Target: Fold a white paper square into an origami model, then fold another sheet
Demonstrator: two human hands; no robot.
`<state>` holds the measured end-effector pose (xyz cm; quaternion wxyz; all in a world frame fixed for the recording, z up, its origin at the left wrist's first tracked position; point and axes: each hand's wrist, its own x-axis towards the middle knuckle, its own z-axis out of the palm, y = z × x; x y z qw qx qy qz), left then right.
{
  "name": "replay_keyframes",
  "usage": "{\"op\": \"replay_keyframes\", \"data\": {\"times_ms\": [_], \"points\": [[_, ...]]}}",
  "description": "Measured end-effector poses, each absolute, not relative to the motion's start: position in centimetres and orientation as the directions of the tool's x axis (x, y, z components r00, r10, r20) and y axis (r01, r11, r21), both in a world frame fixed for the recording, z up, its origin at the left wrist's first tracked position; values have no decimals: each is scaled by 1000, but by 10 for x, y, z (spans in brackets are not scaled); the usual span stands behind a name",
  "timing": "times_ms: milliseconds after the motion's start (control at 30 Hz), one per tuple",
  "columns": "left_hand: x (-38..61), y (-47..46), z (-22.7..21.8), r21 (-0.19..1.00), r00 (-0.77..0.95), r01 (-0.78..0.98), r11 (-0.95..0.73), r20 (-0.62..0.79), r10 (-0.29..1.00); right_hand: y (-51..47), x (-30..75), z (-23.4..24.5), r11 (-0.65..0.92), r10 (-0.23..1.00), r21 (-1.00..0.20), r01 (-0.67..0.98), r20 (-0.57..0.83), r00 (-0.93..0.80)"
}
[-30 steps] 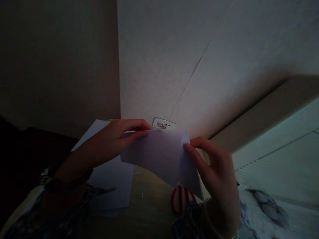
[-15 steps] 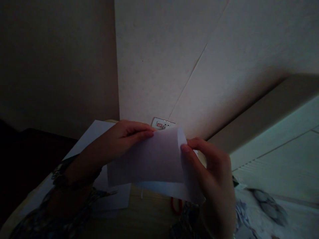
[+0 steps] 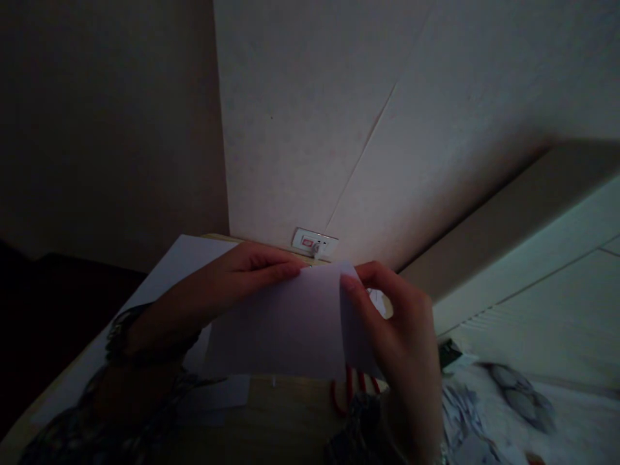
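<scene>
Both hands hold a folded white sheet of paper (image 3: 285, 326) above a wooden table (image 3: 290, 413) in dim light. My left hand (image 3: 242, 274) pinches the sheet's upper edge near the middle, fingers pressed together. My right hand (image 3: 392, 329) grips the sheet's right end between thumb and fingers. Red-handled scissors (image 3: 351, 391) lie on the table just under the sheet's lower right corner, partly hidden by it and by my right wrist.
Another white sheet (image 3: 179, 258) lies flat on the table under my left arm. A wall socket with a red switch (image 3: 314, 243) sits on the wall just behind the table. At the right lie patterned fabric (image 3: 518, 394) and small paper scraps (image 3: 455, 407).
The sheet has been turned and folded from a slanted, spread shape into a flatter, level rectangle. My right hand moved left and up along it. The view shifted slightly.
</scene>
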<state>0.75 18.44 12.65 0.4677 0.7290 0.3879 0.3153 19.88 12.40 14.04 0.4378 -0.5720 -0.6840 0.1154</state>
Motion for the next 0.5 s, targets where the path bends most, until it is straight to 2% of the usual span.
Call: {"op": "replay_keyframes", "data": {"times_ms": [167, 500], "points": [[12, 183, 125, 953, 568, 248, -173, 2, 823, 122, 195, 138, 339, 865, -676, 654, 498, 67], [15, 186, 124, 951, 544, 237, -199, 40, 838, 119, 193, 138, 380, 841, -674, 634, 537, 66]]}}
